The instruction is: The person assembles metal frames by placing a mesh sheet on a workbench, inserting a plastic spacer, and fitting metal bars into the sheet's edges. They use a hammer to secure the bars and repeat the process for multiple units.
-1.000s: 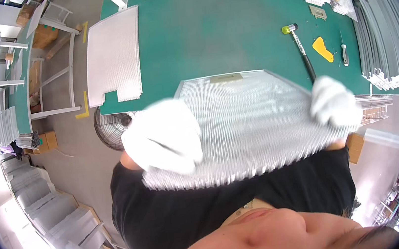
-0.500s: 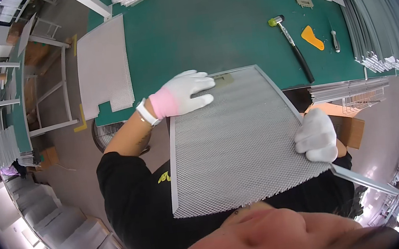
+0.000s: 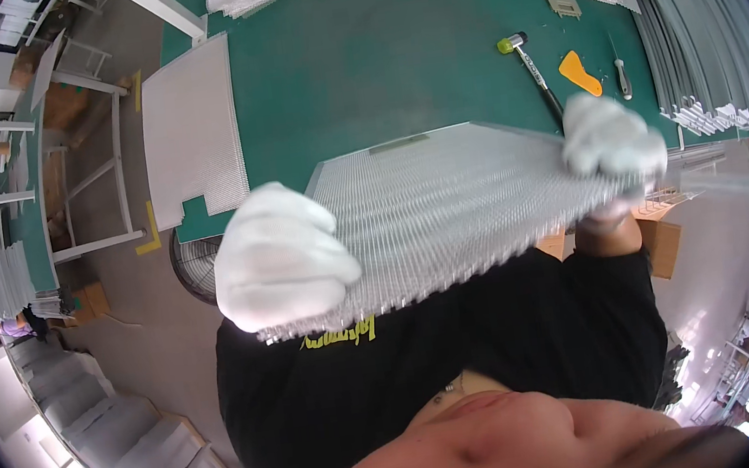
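Raised at a tilt in front of me is a silver mesh filter panel, its near edge bare and jagged. My left hand, in a white glove, is closed around the panel's left side near that edge. On the opposite side, my gloved right hand is closed on the panel's frame and slightly blurred. A pale frame strip sticks out to the right beyond this hand, smeared by motion. Along the far edge sits a small beige plate. The far end appears to rest on the green table.
At the table's right lie a mallet, a yellow scraper and a screwdriver. Long metal strips are stacked beyond them. A notched mesh sheet lies on the left. A fan stands below the table edge.
My left hand has gone from lying flat on the panel's far left to gripping its near left side. The panel's near end has risen, and my right hand has moved up and away from me.
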Demonstrator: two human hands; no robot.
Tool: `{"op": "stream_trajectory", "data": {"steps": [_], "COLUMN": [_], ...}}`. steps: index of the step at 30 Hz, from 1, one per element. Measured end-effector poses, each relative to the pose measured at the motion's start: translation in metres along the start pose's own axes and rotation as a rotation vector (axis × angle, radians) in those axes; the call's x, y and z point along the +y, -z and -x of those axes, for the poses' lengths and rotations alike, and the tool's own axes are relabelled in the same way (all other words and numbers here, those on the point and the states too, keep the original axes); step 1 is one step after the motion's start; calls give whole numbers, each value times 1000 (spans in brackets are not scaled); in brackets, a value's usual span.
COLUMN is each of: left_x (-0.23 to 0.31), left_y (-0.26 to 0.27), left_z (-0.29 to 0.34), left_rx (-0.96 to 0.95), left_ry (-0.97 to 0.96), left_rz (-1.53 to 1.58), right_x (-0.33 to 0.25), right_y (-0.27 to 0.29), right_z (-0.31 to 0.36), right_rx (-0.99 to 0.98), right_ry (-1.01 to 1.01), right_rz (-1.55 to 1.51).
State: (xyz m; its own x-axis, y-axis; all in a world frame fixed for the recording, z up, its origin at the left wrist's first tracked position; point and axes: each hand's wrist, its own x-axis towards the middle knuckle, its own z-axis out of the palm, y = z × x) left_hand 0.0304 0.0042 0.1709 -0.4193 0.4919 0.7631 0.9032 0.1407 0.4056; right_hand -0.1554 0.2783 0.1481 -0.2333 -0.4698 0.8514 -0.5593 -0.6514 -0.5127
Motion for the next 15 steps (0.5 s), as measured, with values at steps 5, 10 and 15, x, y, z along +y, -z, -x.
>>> {"op": "stream_trajectory", "data": {"steps": [5, 10, 15], "left_x": [-10, -32, -52], "left_y": [-30, -53, -52], "left_z": [44, 96, 117], "left_rx": [-155, -339, -456], "left_ry": [198, 674, 972], "left_rz": [268, -128, -395], "right_x": [-4, -32, -36], "right_y": [5, 2, -8], "right_z": [18, 40, 50], "right_rx": [-410, -448, -371], "right_ry": [223, 114, 70], "right_rz": [-221, -155, -137]}}
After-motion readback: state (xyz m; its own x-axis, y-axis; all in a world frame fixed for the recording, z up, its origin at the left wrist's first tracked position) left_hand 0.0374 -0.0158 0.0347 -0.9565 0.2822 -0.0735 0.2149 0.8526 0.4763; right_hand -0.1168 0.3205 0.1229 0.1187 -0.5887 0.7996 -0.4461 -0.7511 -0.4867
